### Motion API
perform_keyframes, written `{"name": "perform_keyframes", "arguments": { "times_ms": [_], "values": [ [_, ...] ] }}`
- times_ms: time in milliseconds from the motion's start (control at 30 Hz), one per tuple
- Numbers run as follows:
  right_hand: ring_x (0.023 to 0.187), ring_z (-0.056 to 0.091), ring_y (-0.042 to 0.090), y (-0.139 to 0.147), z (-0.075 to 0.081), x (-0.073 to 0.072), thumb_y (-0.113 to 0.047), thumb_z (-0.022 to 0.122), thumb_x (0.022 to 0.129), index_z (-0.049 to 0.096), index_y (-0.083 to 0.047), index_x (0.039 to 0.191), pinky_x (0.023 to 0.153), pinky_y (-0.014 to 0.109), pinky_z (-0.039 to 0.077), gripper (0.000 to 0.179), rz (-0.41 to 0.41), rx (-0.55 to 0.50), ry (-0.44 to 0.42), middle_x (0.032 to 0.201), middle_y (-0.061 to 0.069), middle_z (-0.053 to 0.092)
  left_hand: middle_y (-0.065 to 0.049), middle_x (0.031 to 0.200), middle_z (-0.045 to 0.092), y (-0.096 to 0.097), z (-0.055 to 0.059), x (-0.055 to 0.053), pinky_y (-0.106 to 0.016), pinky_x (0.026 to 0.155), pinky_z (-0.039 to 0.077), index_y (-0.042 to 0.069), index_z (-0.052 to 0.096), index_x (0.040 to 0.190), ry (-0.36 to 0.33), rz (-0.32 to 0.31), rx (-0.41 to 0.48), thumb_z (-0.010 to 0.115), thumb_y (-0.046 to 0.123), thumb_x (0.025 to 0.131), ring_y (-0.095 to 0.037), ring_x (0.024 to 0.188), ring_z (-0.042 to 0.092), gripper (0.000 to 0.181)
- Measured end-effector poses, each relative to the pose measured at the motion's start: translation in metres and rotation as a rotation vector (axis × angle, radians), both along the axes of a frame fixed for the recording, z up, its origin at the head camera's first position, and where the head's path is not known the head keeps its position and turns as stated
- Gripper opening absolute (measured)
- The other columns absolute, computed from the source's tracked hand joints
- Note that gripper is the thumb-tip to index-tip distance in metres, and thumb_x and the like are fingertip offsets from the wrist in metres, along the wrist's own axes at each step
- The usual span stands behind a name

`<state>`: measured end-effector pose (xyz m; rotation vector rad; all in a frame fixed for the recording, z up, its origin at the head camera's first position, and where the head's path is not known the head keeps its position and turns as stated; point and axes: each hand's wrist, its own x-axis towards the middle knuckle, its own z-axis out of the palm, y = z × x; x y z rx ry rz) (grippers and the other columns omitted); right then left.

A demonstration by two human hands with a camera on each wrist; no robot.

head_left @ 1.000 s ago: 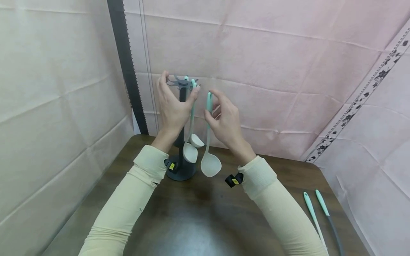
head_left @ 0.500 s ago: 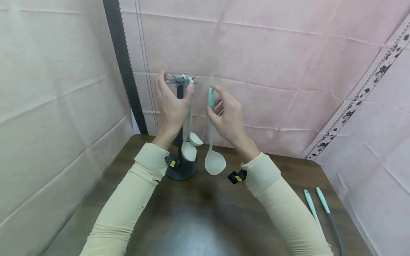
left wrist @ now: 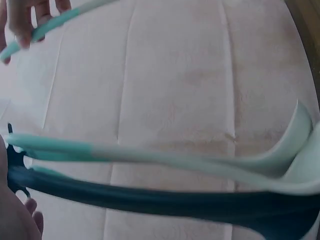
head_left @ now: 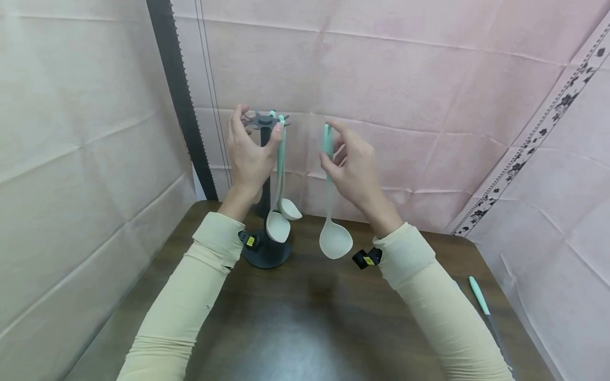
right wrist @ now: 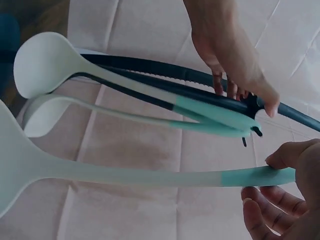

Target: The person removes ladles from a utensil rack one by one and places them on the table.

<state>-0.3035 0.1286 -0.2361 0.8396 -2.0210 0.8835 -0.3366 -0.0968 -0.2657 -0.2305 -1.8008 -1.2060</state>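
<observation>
My right hand (head_left: 351, 164) pinches a white ladle (head_left: 335, 241) by its mint handle, with the bowl hanging down above the table. To its left is a dark utensil rack (head_left: 265, 258) with a hooked top. My left hand (head_left: 252, 156) curls round that hooked top, thumb in front and fingers behind. On the rack's right side hang two more pale ladles with mint handles: one nearer (head_left: 278, 226) and one farther (head_left: 290, 210). In the right wrist view, the left thumb touches the rack's top, and a dark shaft with a mint end shows behind the ladles.
A utensil with a mint handle and dark shaft (head_left: 479, 296) lies at the table's right side, partly behind the right sleeve (head_left: 443, 301). Pale cloth walls (head_left: 405, 95) rise behind and on both sides of the brown table (head_left: 281, 338).
My right hand has moved right with the ladle, widening the distance from the rack. The left hand has shifted slightly left at the rack's top, and the hanging ladles have swung a little.
</observation>
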Motion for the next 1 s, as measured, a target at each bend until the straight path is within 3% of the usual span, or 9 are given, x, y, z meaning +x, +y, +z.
{"name": "perform_keyframes", "arguments": {
  "times_ms": [167,367,567,700,800,900,1000],
  "values": [
    [0.066,0.068,0.019,0.012,0.007,0.004,-0.004,0.074,0.091,0.06,-0.008,0.145,0.064,0.033,0.058,0.056,-0.02,0.001,-0.048,0.088,0.009,0.068,-0.014,0.149,0.055,-0.012,0.001,-0.008,-0.034,0.102,0.053,0.003,0.046,0.154,0.04,-0.109,0.001,0.065,0.055,0.088,-0.026,0.121,0.064,0.086],
    [0.072,0.069,0.021,0.021,0.01,0.008,-0.004,0.073,0.092,0.059,-0.009,0.146,0.066,0.035,0.06,0.055,-0.046,0.008,-0.085,0.091,0.01,0.068,-0.007,0.157,0.05,-0.023,0.0,-0.012,-0.036,0.095,0.059,0.01,0.047,0.155,-0.011,-0.234,-0.018,0.063,0.054,0.091,-0.029,0.113,0.073,0.08],
    [0.072,0.069,0.022,0.029,0.01,0.008,-0.005,0.074,0.092,0.06,-0.009,0.146,0.067,0.04,0.061,0.056,-0.065,0.008,-0.073,0.089,0.01,0.067,-0.008,0.155,0.053,-0.022,-0.001,-0.017,-0.041,0.102,0.056,0.013,0.036,0.161,-0.015,-0.264,-0.024,0.057,0.054,0.092,-0.03,0.123,0.069,0.084],
    [0.071,0.069,0.021,0.034,0.01,0.009,-0.005,0.075,0.092,0.06,-0.009,0.146,0.066,0.037,0.06,0.056,-0.087,0.009,-0.071,0.089,0.01,0.067,-0.012,0.149,0.053,-0.014,-0.001,-0.012,-0.042,0.098,0.055,0.015,0.029,0.165,-0.045,-0.248,0.025,0.055,0.056,0.094,-0.028,0.12,0.068,0.086],
    [0.072,0.07,0.02,0.036,0.009,0.009,-0.006,0.075,0.092,0.06,-0.009,0.147,0.066,0.036,0.06,0.057,-0.091,0.012,-0.073,0.09,0.01,0.067,-0.004,0.155,0.048,-0.01,0.002,-0.008,-0.041,0.095,0.056,0.016,0.028,0.165,-0.058,-0.241,0.074,0.059,0.057,0.093,-0.026,0.116,0.069,0.088],
    [0.071,0.069,0.02,0.039,0.009,0.008,-0.006,0.075,0.092,0.059,-0.01,0.147,0.066,0.036,0.06,0.057,-0.092,0.006,-0.075,0.091,0.01,0.068,0.006,0.162,0.042,-0.007,0.003,-0.008,-0.039,0.1,0.054,0.016,0.026,0.165,-0.059,-0.262,0.11,0.066,0.056,0.093,-0.025,0.12,0.065,0.092],
    [0.07,0.069,0.02,0.043,0.008,0.008,-0.006,0.075,0.092,0.06,-0.011,0.147,0.066,0.037,0.06,0.057,-0.093,-0.007,-0.078,0.091,0.009,0.068,0.009,0.161,0.043,-0.006,0.002,-0.009,-0.036,0.104,0.051,0.019,0.028,0.163,-0.074,-0.241,0.111,0.067,0.056,0.092,-0.022,0.124,0.061,0.089]
  ]
}}
